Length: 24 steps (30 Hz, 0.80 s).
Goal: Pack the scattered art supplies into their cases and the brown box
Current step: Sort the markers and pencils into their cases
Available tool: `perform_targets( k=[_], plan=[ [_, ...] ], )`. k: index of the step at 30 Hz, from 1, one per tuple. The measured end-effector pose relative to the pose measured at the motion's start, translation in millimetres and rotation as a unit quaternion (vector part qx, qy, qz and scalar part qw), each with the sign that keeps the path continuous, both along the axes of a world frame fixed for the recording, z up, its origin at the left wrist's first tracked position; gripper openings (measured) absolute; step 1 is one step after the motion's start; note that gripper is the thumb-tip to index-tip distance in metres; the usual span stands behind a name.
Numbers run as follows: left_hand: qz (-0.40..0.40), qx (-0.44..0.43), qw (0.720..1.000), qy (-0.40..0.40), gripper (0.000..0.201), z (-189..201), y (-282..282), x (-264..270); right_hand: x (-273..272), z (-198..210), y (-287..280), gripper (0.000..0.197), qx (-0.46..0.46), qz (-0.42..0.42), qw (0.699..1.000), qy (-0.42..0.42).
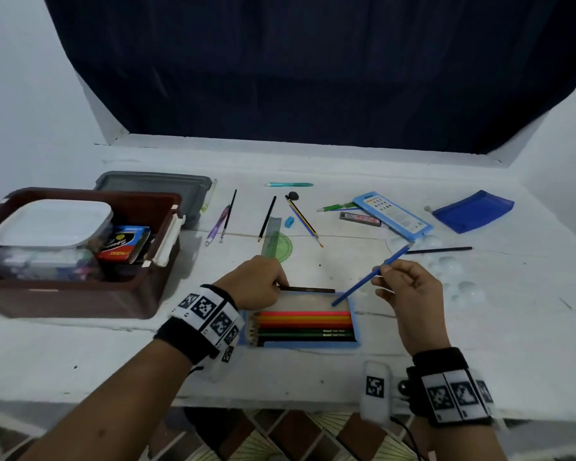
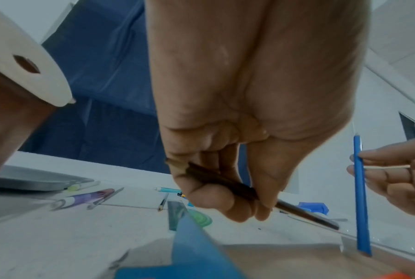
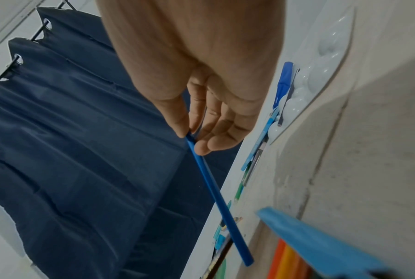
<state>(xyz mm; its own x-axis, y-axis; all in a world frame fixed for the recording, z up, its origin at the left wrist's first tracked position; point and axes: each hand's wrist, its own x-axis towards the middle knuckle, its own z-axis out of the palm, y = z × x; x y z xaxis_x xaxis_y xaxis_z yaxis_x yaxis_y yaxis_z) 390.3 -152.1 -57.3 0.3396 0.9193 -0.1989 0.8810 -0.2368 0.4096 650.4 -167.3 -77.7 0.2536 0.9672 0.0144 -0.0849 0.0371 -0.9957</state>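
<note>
Entry, pencil case (image 1: 354, 319): an open blue tray on the worktop (image 1: 413, 371), directly between my hands, its long axis running left to right. Coloured pencils fill the near rows; the far strip looks unfilled.

Blue pencil (image 1: 366, 279): pinched in my right hand (image 1: 409, 294) between thumb and fingertips, slanting down-left, its lower end hovering over the case's far right corner. I judge it must swing level with the rows before it can drop in.

Dark pencil (image 1: 308, 289): gripped by my left hand (image 1: 256, 284), lying left to right along the case's far edge, already parallel to the rows. This hand is nearer its slot.

Brown box (image 1: 80, 294): far left, open, partly filled.

Worktop: white and scuffed, with loose pens, brushes, a ruler (image 1: 271, 239) and a blue pouch (image 1: 473, 211) beyond the case.

Room: dark curtain behind, white walls.
</note>
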Motion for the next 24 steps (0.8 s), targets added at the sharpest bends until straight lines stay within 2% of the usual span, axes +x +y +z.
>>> perform_targets(
  k=[4,14,24],
  plan=[
    [0.009,-0.012,1.000,0.018,0.042,-10,-6,-5,-1,-10,-24,0.010,0.000,-0.011,1.000,0.002],
    [-0.043,-0.003,0.998,0.049,0.020,-13,2,26,-16,-25,-50,0.013,-0.057,-0.045,0.994,0.082],
    [-0.031,0.010,0.998,0.053,0.024,-25,3,31,-12,-28,-59,0.012,-0.084,-0.076,0.989,0.098]
  ],
)
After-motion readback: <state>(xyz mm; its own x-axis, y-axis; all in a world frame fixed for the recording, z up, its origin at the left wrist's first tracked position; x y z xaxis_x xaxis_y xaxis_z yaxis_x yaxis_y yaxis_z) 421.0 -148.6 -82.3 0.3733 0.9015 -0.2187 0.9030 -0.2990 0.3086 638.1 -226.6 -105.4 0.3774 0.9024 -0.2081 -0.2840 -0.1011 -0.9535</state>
